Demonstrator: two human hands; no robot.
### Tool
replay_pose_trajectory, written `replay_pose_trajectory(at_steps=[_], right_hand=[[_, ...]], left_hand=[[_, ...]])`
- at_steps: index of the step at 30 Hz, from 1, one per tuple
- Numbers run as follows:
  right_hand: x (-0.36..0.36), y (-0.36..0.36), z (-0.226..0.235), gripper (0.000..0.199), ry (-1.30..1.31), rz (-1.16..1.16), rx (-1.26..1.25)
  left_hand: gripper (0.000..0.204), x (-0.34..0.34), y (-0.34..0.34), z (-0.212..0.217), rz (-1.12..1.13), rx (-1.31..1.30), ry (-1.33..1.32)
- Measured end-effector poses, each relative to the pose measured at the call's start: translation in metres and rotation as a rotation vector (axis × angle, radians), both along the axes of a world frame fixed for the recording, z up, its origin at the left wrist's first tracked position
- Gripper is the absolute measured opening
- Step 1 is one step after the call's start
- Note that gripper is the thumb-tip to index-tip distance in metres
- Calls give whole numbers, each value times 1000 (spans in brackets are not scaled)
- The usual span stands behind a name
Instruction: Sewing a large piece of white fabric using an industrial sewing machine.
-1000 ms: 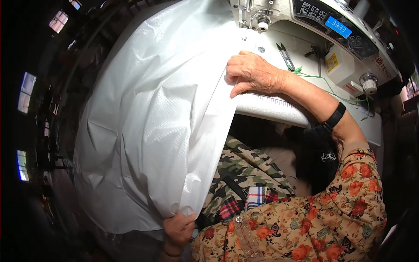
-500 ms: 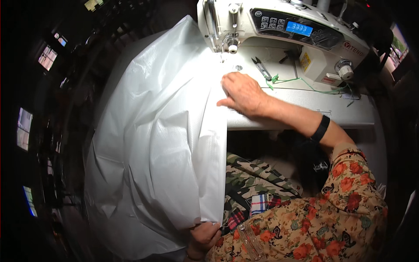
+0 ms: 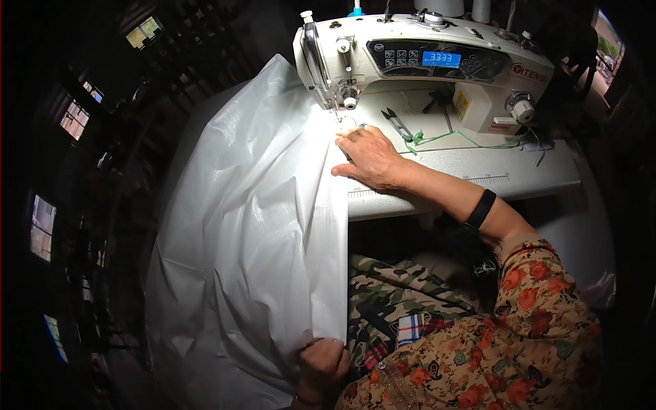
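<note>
A large white plastic-like sheet (image 3: 239, 225) hangs in folds over the left side and runs up under the needle area of a white sewing machine (image 3: 492, 102). At the lower end of its straight right edge, my left hand (image 3: 322, 365) is closed on the sheet, with the fingertips partly hidden. My right hand (image 3: 372, 158) rests on the same edge just in front of the needle, thumb spread to the left and fingers laid on the material. The bright lamp glare washes out detail around the needle (image 3: 336, 117).
Thread snips (image 3: 396, 124) lie on the machine bed, beside a tangle of green thread (image 3: 418, 138). A dark hammer-shaped tool (image 3: 439, 102) sits behind them. The pale table edge (image 3: 471, 188) carries a printed ruler scale. Thread cones (image 3: 481, 9) stand on top.
My right hand is closer to the needle, and the sheet's edge has moved up with it. My left hand keeps its hold. The whole view has shifted, so the machine appears lower.
</note>
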State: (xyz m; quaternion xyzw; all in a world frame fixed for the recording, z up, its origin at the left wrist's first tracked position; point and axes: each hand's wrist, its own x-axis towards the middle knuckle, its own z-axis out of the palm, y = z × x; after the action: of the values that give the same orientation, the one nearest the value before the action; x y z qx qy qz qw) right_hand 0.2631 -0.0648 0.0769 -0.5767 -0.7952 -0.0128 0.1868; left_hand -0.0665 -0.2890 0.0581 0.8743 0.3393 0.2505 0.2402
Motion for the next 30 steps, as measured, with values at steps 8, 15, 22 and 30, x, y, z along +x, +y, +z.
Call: replay_pose_trajectory(at_steps=[8,15,22,30], right_hand=[[6,-14,2,64,42,118,-40],[-27,-123,-19,28,407,366,192],[-97,-124,-100,33,646,19,-340],[-178,-108,-120,38,953,440,-482]], left_hand=[[22,23,9,5,49,136,79],[21,22,1,4,90,119,52],[14,28,-1,8,93,113,42],[13,35,8,105,81,123,1]])
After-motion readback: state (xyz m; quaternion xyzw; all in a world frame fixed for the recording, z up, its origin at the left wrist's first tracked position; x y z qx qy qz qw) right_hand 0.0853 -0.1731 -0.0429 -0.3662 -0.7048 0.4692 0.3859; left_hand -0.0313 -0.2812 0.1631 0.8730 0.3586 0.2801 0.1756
